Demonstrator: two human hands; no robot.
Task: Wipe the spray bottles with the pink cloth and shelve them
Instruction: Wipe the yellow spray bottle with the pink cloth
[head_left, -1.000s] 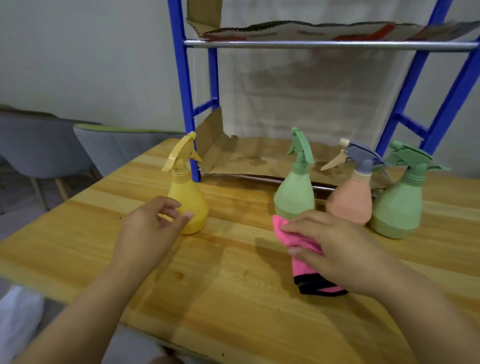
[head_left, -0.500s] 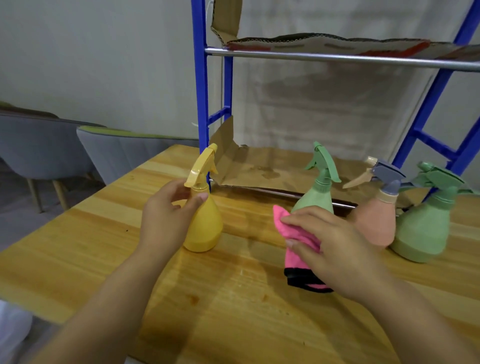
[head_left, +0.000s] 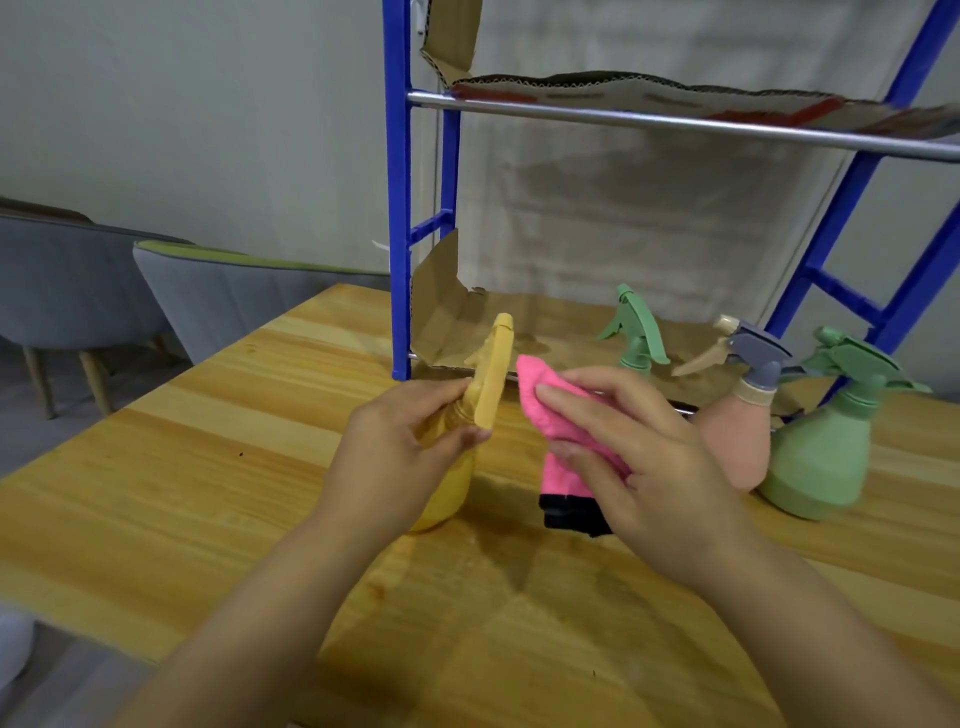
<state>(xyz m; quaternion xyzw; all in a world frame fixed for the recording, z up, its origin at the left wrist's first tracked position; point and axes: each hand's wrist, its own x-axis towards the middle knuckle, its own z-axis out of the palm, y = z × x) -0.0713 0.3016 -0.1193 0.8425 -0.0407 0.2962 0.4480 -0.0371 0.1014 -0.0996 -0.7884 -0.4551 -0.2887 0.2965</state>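
Left hand (head_left: 400, 441) grips the yellow spray bottle (head_left: 457, 457); at its three o'clock, right hand (head_left: 639, 462) pinches the pink cloth (head_left: 561, 431), seemingly clear of it.

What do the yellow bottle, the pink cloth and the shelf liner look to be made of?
Yellow bottle: likely matte plastic, its colour opaque and even, with a moulded trigger. Pink cloth: soft fabric, maybe microfibre, which folds limply in the right hand and has a dark hem. Shelf liner: corrugated cardboard, brown, with fluted torn edges.
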